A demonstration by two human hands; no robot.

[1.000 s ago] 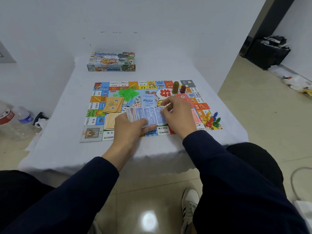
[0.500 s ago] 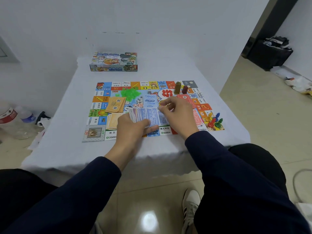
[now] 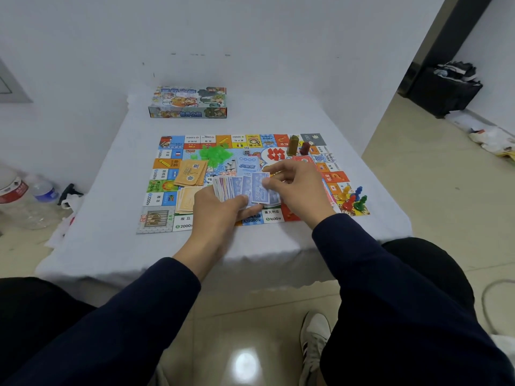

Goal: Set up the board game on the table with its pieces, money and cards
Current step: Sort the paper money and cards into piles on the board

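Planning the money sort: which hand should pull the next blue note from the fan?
Right, probably. The right hand already has its fingers on the outermost blue note, while the left hand grips the fan of notes.

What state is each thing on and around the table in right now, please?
Game board: unfolded flat on the table.
Game box: closed, behind the board.
Play money: fanned, held in both hands.
Left hand: gripping the fan.
Right hand: pinching a blue note.
Tan cards: stacked on the board.
Green houses: heaped.
Pawns: upright, clustered at the board's right corner.
Die: resting on the board.
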